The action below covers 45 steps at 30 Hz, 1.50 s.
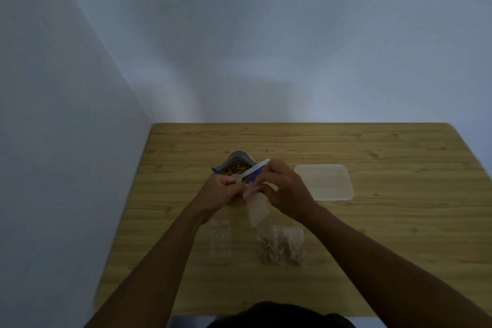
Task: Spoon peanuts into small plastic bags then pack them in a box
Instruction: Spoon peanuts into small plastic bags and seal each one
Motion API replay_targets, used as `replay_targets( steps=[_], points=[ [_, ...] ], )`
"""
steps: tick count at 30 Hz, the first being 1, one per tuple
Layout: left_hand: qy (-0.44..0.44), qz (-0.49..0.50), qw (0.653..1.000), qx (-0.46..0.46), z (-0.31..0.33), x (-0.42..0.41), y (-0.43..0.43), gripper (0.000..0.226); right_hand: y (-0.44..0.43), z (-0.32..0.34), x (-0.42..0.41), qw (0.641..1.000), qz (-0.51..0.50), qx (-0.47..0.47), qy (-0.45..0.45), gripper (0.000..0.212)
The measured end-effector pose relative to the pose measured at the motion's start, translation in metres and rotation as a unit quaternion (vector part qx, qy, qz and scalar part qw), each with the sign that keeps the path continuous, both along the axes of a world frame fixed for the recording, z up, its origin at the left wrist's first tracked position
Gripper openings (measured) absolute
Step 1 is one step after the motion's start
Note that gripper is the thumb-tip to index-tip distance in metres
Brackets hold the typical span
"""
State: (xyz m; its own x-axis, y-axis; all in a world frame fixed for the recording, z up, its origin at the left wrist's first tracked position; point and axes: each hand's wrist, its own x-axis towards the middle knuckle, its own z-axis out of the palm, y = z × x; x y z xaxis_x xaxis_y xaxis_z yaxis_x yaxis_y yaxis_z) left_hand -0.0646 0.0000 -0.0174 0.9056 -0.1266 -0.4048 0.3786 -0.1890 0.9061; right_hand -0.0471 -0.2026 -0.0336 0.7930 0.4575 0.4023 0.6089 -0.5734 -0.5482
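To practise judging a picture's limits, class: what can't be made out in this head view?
Mouth of the small bag, head view: covered by the left hand and right hand.
Front of the pouch, head view: behind the hands and spoon.
Contents of the flat bag, head view: blurred and dim.

One head-worn camera looks forward and down from close above the worktop (372, 221), facing a wall corner (138, 104).

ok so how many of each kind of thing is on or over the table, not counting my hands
small plastic bags: 3 (held bag, filled bag, left bag)
peanut pouch: 1
white spoon: 1
clear box: 1
total: 6
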Motion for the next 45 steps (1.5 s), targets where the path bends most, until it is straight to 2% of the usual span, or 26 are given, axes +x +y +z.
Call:
replay_targets(
  steps=[2, 4, 7, 9, 11, 13, 16, 21, 24, 27, 29, 31, 34, 37, 39, 41, 43, 45],
  points=[
    [-0.006, 0.008, 1.000, 0.018, 0.003, 0.002, -0.001, 0.017, -0.001, 0.001, -0.001, 0.999, 0.027, -0.026, 0.000, 0.008],
    [-0.039, 0.017, 0.997, 0.061, 0.001, 0.004, 0.001, 0.020, -0.005, 0.004, -0.001, 0.997, 0.057, -0.049, 0.014, 0.008],
    [-0.095, 0.031, 0.987, 0.124, -0.003, 0.004, 0.001, 0.026, -0.009, 0.009, 0.004, 0.990, 0.097, -0.078, 0.068, 0.013],
    [-0.109, 0.037, 0.986, 0.121, -0.006, 0.003, -0.002, 0.028, -0.010, 0.013, 0.009, 0.984, 0.119, -0.065, 0.114, 0.018],
    [-0.078, 0.014, 0.995, 0.060, -0.008, 0.001, -0.004, 0.026, -0.010, 0.020, 0.012, 0.982, 0.118, -0.047, 0.143, 0.016],
    [-0.025, -0.022, 0.998, -0.045, -0.010, -0.002, -0.005, 0.021, -0.011, 0.024, 0.015, 0.981, 0.107, -0.028, 0.161, 0.013],
    [0.021, -0.049, 0.979, -0.194, -0.009, -0.007, -0.007, 0.019, -0.012, 0.027, 0.016, 0.980, 0.101, -0.007, 0.173, 0.019],
    [0.011, -0.043, 0.964, -0.261, -0.008, -0.012, -0.010, 0.032, -0.012, 0.032, 0.018, 0.977, 0.103, 0.016, 0.187, 0.024],
    [0.026, -0.021, 0.968, -0.249, -0.004, -0.010, -0.007, 0.047, -0.013, 0.036, 0.017, 0.974, 0.109, 0.013, 0.196, 0.019],
    [0.047, -0.054, 0.968, -0.240, -0.005, -0.007, -0.001, 0.063, -0.013, 0.039, 0.016, 0.973, 0.113, 0.013, 0.203, 0.016],
    [0.054, -0.074, 0.971, -0.220, -0.003, -0.008, 0.001, 0.056, -0.012, 0.040, 0.016, 0.970, 0.117, 0.026, 0.211, 0.022],
    [0.042, -0.085, 0.974, -0.207, -0.002, -0.008, 0.000, 0.040, -0.011, 0.040, 0.017, 0.970, 0.117, 0.031, 0.211, 0.028],
    [0.028, -0.097, 0.977, -0.189, -0.002, -0.007, 0.000, 0.023, -0.009, 0.038, 0.019, 0.971, 0.115, 0.025, 0.210, 0.020],
    [0.021, -0.080, 0.984, -0.156, -0.005, -0.004, 0.003, 0.047, -0.010, 0.037, 0.020, 0.969, 0.120, 0.025, 0.216, 0.012],
    [-0.009, -0.078, 0.989, -0.126, -0.005, -0.004, 0.005, 0.036, -0.010, 0.040, 0.019, 0.968, 0.116, 0.012, 0.223, 0.005],
    [-0.052, -0.081, 0.993, -0.070, -0.007, -0.003, 0.007, 0.029, -0.006, 0.043, 0.019, 0.963, 0.100, -0.011, 0.248, 0.015],
    [-0.103, -0.080, 0.991, -0.003, -0.008, -0.002, 0.007, 0.029, 0.000, 0.043, 0.019, 0.958, 0.085, -0.022, 0.273, 0.035],
    [-0.153, -0.089, 0.983, 0.053, -0.008, 0.000, 0.005, 0.031, 0.007, 0.044, 0.017, 0.953, 0.070, 0.014, 0.294, 0.044]
  ],
)
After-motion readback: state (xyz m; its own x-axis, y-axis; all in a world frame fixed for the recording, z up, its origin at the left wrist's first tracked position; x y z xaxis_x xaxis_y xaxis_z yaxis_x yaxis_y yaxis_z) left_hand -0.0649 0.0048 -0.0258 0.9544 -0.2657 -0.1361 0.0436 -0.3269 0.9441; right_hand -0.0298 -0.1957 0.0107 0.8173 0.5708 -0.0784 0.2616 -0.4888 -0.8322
